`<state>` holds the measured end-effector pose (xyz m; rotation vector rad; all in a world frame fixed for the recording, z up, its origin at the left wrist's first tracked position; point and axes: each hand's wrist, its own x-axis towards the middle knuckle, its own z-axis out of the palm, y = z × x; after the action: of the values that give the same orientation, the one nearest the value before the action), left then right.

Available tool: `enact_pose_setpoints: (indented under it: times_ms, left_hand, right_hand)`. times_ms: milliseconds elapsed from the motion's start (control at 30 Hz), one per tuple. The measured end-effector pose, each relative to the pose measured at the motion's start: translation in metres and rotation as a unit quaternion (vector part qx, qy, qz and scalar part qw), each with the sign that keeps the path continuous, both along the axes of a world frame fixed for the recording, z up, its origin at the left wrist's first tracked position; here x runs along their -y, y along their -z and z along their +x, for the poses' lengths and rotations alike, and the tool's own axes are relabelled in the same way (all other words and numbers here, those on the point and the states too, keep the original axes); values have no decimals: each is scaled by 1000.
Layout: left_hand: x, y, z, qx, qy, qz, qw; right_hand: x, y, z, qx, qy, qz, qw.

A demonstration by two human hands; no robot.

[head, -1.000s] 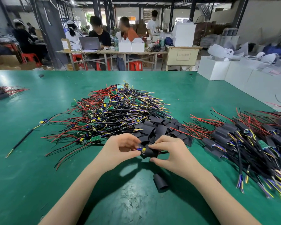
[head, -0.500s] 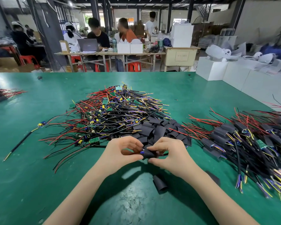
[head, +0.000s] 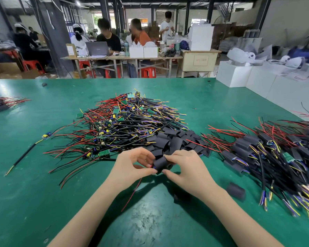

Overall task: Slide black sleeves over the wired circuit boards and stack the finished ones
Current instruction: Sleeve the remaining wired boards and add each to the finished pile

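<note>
Head view: both hands, left hand [head: 132, 164] and right hand [head: 184, 166], pinch one black sleeve [head: 160, 163] near the tabletop's [head: 43, 193] front edge; trailing red wire [head: 132, 193] might snag and stop the sliding.

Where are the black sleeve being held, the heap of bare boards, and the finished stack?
black sleeve [head: 160, 163], head view, middle of tube.
heap of bare boards [head: 118, 125], head view, heap's centre.
finished stack [head: 268, 154], head view, sleeved units.

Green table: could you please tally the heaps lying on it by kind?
Bare wired boards: 1
Empty black sleeves: 1
Sleeved boards: 2, counting the small far-left bundle
Total: 4 heaps
</note>
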<state>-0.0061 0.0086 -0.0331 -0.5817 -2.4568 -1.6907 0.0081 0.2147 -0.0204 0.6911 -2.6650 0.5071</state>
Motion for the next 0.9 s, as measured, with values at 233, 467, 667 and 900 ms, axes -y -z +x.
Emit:
enact_pose_setpoints:
  times_ms: [233, 467, 667, 900]
  left_hand:
    - [-4, 5, 1, -4, 21, -37, 999]
    - [-5, 7, 3, -17, 39, -71, 997]
    - [10, -11, -2, -113, -77, 30, 990]
    - [42, -15, -13, -170, -370, 99, 908]
  right_hand:
    - [-3, -2, 0, 32, -54, -10, 998]
    - [-10, -2, -2, 57, -115, -15, 992]
    - [-25, -24, -4, -87, -25, -142, 986]
    - [-110, -44, -13, -211, 429, -244, 844]
